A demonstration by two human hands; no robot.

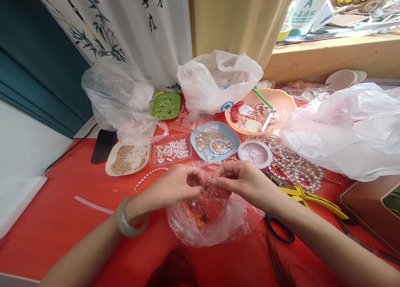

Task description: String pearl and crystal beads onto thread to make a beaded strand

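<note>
My left hand [183,180], with a ring and a pale green bangle [123,218] on its wrist, is closed in a pinch. Facing it, my right hand [237,178] is closed too, thumb against fingers. Small clear beads [206,182] show between the fingertips, but what each hand grips is too small to tell. A thin wire curves out below my right fingers. Under both hands lies an opened clear plastic bag [203,235] with loose beads and an orange piece inside. A pearl strand [146,176] rests left of my left hand.
Behind the hands stand a cream dish [142,164] of gold beads, a clear tray [154,158] of pearls, a blue dish [203,126] and a wire spool [265,149]. At right lie pearl strands [300,166], yellow-handled pliers [325,203] and black scissor handles [289,239].
</note>
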